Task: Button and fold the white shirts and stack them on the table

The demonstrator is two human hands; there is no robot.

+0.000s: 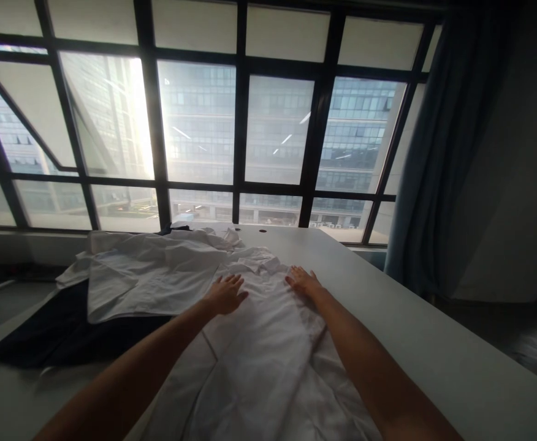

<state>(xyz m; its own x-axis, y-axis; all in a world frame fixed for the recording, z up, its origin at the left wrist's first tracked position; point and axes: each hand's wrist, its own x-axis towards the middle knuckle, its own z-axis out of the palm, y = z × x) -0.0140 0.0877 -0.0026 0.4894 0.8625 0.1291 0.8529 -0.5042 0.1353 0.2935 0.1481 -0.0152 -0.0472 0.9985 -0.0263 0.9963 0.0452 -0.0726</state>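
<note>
A white collared shirt [263, 343] lies spread over the table in front of me, its collar [257, 260] at the far end. My left hand [226, 294] rests flat on the shirt's left shoulder area, fingers apart. On the opposite shoulder lies my right hand [303, 283], also flat with fingers stretched out. Soft creases run down the cloth between my arms. Neither hand grips anything.
Left of the shirt, more white garments [153, 269] are heaped on a dark navy cloth [75, 334]. The white table [415, 337] reaches toward large black-framed windows [275, 128]. A blue-grey curtain [434, 184] hangs at the right.
</note>
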